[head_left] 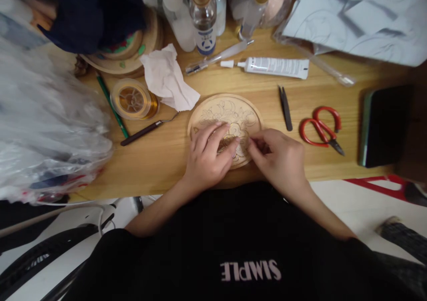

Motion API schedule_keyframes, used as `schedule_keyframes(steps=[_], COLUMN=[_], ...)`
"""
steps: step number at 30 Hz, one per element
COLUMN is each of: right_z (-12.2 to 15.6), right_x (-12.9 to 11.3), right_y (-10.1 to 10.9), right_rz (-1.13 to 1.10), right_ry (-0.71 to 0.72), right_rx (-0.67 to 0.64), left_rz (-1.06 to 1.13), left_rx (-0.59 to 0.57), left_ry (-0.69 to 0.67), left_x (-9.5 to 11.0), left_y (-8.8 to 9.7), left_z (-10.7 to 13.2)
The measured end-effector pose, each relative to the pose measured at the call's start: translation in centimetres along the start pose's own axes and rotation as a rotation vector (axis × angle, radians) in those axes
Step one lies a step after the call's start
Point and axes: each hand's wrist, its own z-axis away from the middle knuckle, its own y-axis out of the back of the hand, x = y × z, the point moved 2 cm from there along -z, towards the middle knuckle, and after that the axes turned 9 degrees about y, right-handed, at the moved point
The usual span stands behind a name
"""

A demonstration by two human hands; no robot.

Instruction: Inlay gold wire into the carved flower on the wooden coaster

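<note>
A round wooden plate (204,110) lies at the table's near edge, its face covered with a drawn flower pattern. Thin golden wire (230,137) follows some of the lines near its middle. My left hand (209,154) rests on the left part of the plate, fingers spread and pressing lightly on the pattern. At the plate's right rim, my right hand (278,156) is closed in a pinch, thumb against forefinger; whatever lies between the fingertips is too small to make out. Both hands hide the plate's lower part.
Left of the plate are a spool of golden wire (133,100), a hooked tool (143,132), a green pencil (111,105) and a crumpled tissue (168,78). Black tweezers (285,109), red-handled scissors (322,130) and a phone (385,125) lie right. Behind are a glue tube (275,66) and bottles (204,21).
</note>
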Motion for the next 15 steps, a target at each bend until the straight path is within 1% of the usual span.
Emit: schedule_keyframes(steps=[2, 7, 12, 15], right_z=[-0.03, 0.03, 0.18, 0.23], right_x=[0.04, 0.12, 0.20, 0.29], right_y=[0.02, 0.07, 0.11, 0.13], right_rz=[-0.007, -0.046, -0.076, -0.084], right_ry=[-0.009, -0.005, -0.030, -0.045], right_rx=[-0.008, 0.035, 0.021, 0.023], left_rz=[0.015, 0.061, 0.076, 0.081], left_rx=[-0.003, -0.007, -0.038, -0.027], left_ry=[0.005, 0.035, 0.051, 0.045], left_x=[-0.04, -0.18, -0.26, -0.23], left_y=[0.07, 0.37, 0.45, 0.44], left_z=[-0.01, -0.02, 0.00, -0.06])
